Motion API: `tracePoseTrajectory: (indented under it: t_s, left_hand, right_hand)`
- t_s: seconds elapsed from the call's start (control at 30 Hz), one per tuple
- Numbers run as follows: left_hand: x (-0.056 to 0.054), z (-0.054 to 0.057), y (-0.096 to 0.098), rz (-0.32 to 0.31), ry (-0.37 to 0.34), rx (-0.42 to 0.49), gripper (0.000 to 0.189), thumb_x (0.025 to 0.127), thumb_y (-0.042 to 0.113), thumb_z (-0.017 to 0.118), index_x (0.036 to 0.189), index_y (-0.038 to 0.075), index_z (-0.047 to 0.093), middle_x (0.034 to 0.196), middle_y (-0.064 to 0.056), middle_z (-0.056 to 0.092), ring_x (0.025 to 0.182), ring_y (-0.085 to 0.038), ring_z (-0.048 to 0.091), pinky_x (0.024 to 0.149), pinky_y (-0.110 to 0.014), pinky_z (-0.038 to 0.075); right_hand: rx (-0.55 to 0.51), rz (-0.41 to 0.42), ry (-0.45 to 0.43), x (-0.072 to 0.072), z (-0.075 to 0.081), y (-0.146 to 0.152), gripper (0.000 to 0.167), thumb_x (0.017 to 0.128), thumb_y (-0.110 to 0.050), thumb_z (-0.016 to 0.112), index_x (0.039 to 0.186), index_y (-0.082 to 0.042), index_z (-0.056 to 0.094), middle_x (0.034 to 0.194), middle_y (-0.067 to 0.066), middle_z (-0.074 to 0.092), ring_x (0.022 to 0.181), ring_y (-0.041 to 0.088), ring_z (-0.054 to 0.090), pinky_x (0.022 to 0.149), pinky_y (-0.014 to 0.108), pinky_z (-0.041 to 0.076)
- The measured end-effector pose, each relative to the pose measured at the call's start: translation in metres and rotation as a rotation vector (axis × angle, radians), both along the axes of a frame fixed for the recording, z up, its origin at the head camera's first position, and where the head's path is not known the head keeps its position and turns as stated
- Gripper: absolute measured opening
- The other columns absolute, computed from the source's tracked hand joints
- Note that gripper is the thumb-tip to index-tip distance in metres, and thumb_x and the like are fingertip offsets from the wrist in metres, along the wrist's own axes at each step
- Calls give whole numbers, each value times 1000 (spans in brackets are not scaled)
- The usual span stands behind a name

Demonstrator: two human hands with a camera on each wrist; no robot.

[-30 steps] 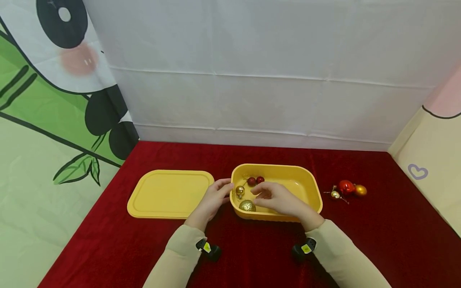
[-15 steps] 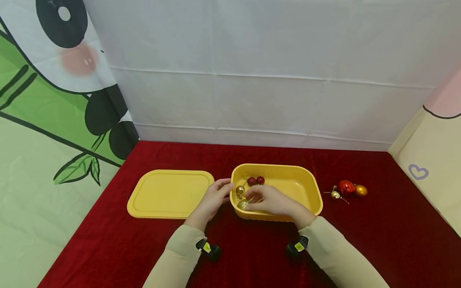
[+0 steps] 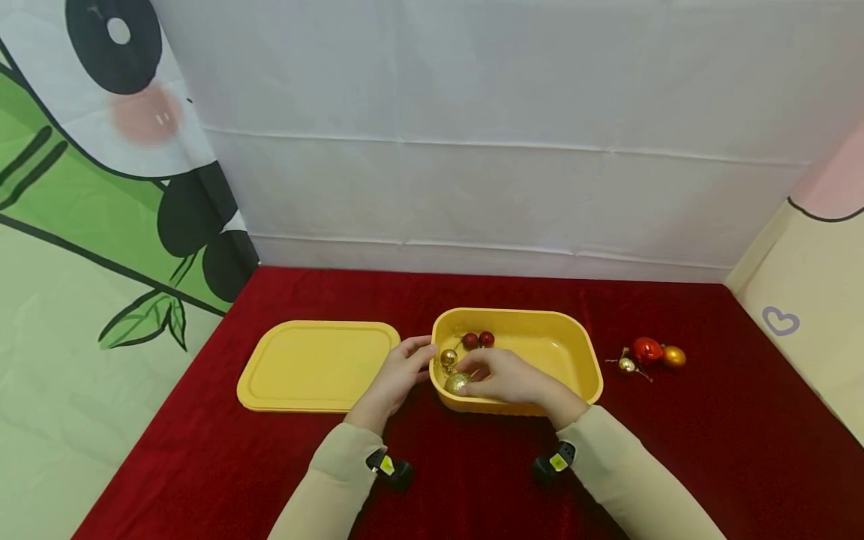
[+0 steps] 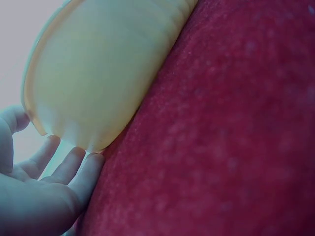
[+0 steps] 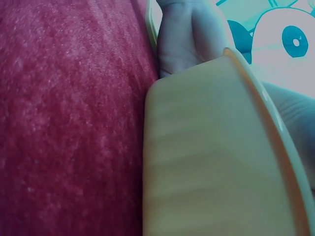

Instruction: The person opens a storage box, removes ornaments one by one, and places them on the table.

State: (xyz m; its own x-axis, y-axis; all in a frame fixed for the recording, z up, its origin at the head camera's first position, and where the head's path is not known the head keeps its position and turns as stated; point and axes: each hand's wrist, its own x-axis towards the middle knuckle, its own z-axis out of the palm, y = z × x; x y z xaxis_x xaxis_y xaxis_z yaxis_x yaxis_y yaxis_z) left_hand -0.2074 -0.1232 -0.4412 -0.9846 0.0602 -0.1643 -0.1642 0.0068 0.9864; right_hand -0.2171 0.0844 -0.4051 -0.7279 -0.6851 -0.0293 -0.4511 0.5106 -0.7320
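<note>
A yellow plastic box (image 3: 533, 321) stands on the red cloth. My left hand (image 3: 398, 367) holds its left end, thumb at the rim and fingertips against the outer wall. Inside the box, my right hand (image 3: 509, 379) has thumb and fingers around a glittery gold Christmas ball (image 3: 458, 384) in the near left corner. Beside that ball lies a smaller shiny gold ball (image 3: 448, 358). Two dark red balls (image 3: 478, 340) sit behind it. In the right wrist view the box wall (image 5: 197, 147) hides my right fingers and the ball.
A flat yellow lid (image 3: 317, 367) lies left of the box. To the right, a red ball (image 3: 646, 350), an orange-gold ball (image 3: 673, 356) and a small pale gold ball (image 3: 626, 365) lie together on the cloth. A white fabric backdrop (image 3: 499, 187) rises behind the table.
My right hand has moved left and closed its fingers around the glittery gold ball, which has shifted slightly left. The left hand stays in place at the box's end.
</note>
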Motion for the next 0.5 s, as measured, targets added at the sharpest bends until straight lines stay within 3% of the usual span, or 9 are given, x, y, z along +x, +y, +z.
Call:
tracePoseTrajectory:
  t_s: [0.5]
  left_hand:
    - [1, -2, 1, 1, 9, -5, 40, 96, 23, 54, 130, 2, 51, 126, -18, 54, 107, -22, 59, 91, -38, 51]
  right_hand:
    - [-133, -109, -4, 5, 2, 35, 39, 83, -32, 72, 115, -11, 64, 110, 4, 67, 94, 17, 65, 80, 29, 53]
